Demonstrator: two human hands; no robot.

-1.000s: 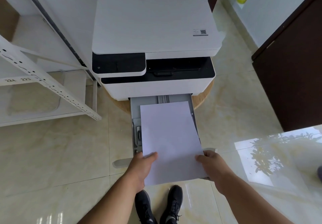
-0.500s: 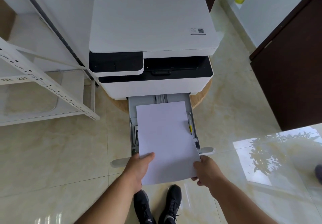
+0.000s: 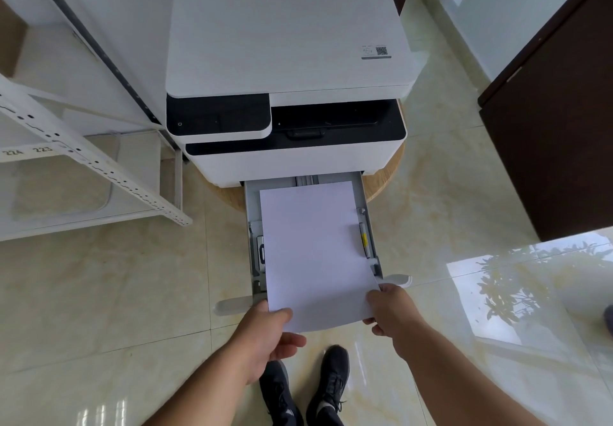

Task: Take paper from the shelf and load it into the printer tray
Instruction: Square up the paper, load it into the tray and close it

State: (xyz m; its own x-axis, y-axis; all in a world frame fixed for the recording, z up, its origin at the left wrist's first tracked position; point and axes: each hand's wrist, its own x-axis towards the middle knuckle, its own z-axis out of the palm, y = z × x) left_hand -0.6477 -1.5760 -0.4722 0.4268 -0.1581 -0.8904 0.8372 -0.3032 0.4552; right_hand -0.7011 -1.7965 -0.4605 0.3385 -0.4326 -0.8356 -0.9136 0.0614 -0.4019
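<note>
Paper point(image 3: 315, 253): we have it off the shelf point(image 3: 83, 167), lying over the open tray point(image 3: 366, 203), near edge overhanging the front.
Left hand point(image 3: 265, 332): our grip pinches the near left corner.
Right hand point(image 3: 394, 309): our grip pinches the near right corner.
Done: fetching, we judge.
Left: seat the paper, let go, push the tray into the printer point(image 3: 285, 37).

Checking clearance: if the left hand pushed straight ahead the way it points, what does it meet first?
Probably the tray, its left guide, just ahead of the left hand holding the paper; depth is unclear.
</note>
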